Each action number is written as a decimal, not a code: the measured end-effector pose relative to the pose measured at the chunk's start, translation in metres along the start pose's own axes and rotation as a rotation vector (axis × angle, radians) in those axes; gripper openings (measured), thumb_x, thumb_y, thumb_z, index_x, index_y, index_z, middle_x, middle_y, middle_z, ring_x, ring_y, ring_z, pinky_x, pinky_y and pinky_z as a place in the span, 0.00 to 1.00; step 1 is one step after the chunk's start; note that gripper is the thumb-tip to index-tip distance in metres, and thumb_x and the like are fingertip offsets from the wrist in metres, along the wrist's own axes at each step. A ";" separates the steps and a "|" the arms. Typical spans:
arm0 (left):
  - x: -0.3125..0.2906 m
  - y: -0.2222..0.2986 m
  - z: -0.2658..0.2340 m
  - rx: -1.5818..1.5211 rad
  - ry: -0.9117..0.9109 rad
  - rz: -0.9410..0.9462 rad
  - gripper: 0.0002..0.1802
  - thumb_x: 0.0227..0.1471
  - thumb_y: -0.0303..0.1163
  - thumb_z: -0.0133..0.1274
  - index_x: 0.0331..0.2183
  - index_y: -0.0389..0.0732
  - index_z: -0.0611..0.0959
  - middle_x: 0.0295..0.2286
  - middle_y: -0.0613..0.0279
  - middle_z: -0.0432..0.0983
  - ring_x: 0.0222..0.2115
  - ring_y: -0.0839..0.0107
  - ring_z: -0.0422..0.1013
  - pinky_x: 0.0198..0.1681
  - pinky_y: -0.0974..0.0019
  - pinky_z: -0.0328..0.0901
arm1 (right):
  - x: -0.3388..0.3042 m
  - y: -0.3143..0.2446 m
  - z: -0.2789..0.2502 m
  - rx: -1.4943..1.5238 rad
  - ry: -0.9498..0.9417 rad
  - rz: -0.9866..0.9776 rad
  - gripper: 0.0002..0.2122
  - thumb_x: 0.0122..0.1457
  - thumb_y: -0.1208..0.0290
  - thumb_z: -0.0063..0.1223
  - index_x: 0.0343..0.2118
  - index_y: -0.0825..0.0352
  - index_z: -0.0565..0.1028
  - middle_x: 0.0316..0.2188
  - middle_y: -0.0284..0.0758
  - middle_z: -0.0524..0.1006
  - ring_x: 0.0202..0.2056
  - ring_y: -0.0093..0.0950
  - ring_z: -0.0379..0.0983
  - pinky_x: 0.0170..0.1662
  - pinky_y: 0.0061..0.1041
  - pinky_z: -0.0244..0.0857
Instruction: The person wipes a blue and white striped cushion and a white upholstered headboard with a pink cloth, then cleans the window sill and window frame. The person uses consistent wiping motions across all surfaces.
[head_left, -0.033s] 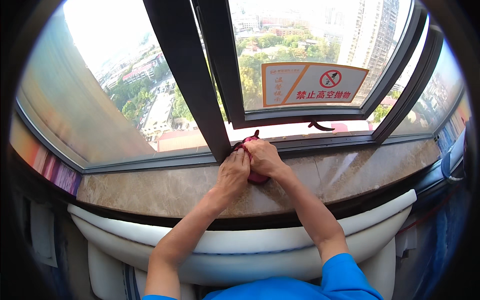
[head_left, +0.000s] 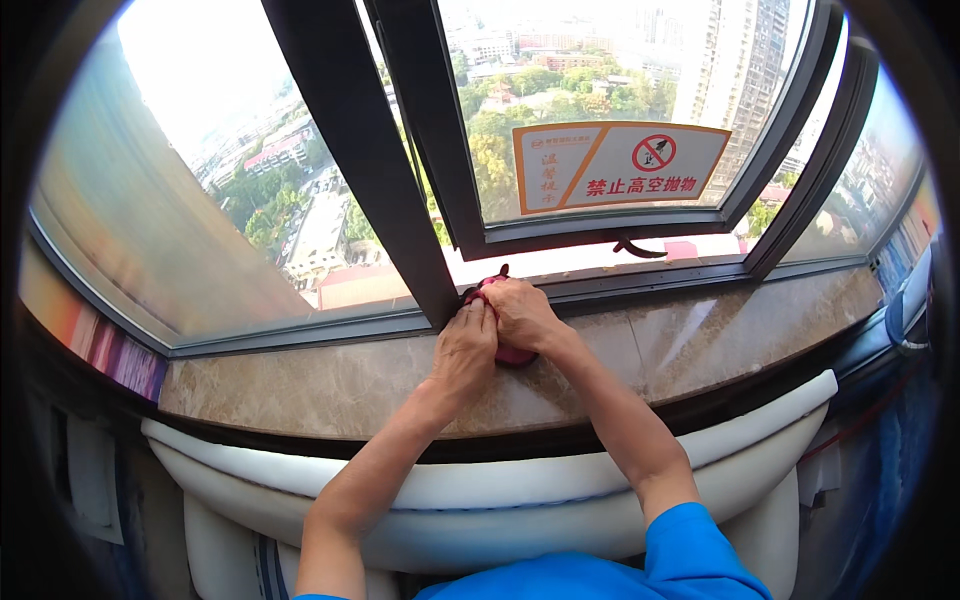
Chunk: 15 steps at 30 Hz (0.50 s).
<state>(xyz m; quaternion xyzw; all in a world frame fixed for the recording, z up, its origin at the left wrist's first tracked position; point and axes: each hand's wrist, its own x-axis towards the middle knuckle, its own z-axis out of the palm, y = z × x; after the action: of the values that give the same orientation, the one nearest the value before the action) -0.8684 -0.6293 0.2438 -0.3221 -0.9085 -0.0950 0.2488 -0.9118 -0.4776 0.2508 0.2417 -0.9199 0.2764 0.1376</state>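
My L fingers (head_left: pixel 476 318) and R fingers (head_left: pixel 499 293) grasp the dark-pink item (head_left: pixel 516 356) on the sill (head_left: pixel 720 345), nr its window-side edge, approx. mid-length; drop hazard: an outward slip could send it thru the seemingly open window sash (head_left: pixel 600 229).

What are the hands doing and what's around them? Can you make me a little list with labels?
Left hand: fingers against a small pinkish-red item; grip partly hidden
Right hand: curled over the same item
Item's exact kind: cannot tell, hands cover most of it
Resting place: brown stone sill, beside a dark window frame
Sticker on the glass: orange and white, with a red crossed-out circle
Nearest the person: cream padded seat back
Outside: trees and buildings
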 end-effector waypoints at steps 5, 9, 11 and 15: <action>0.009 0.016 -0.002 0.018 -0.125 -0.013 0.25 0.47 0.22 0.49 0.49 0.24 0.75 0.44 0.41 0.73 0.47 0.50 0.72 0.52 0.56 0.68 | -0.021 0.020 -0.016 -0.040 0.002 -0.081 0.10 0.55 0.71 0.50 0.38 0.64 0.77 0.37 0.42 0.80 0.43 0.43 0.77 0.45 0.40 0.71; 0.010 0.028 0.007 0.056 -0.033 0.078 0.26 0.46 0.26 0.54 0.49 0.24 0.75 0.45 0.41 0.73 0.48 0.49 0.71 0.52 0.56 0.68 | -0.033 0.034 -0.053 -0.019 -0.123 0.053 0.13 0.57 0.72 0.46 0.44 0.64 0.77 0.39 0.42 0.80 0.45 0.43 0.76 0.47 0.40 0.71; 0.006 0.032 0.005 0.066 -0.057 0.069 0.30 0.44 0.28 0.61 0.49 0.24 0.75 0.46 0.40 0.73 0.48 0.46 0.70 0.54 0.54 0.67 | -0.028 0.032 -0.049 -0.020 -0.149 0.026 0.15 0.56 0.73 0.47 0.46 0.65 0.77 0.40 0.43 0.80 0.45 0.44 0.76 0.48 0.40 0.70; -0.004 0.024 0.000 0.005 -0.032 -0.028 0.32 0.43 0.28 0.62 0.50 0.24 0.74 0.47 0.41 0.72 0.47 0.46 0.69 0.54 0.54 0.66 | 0.006 0.026 -0.026 0.208 -0.306 -0.060 0.19 0.54 0.77 0.49 0.51 0.66 0.74 0.43 0.47 0.79 0.47 0.47 0.74 0.50 0.40 0.69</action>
<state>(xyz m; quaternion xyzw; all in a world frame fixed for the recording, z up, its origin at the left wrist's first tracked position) -0.8505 -0.6128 0.2418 -0.3103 -0.9169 -0.0908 0.2338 -0.9274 -0.4465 0.2626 0.3214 -0.8889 0.3257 -0.0216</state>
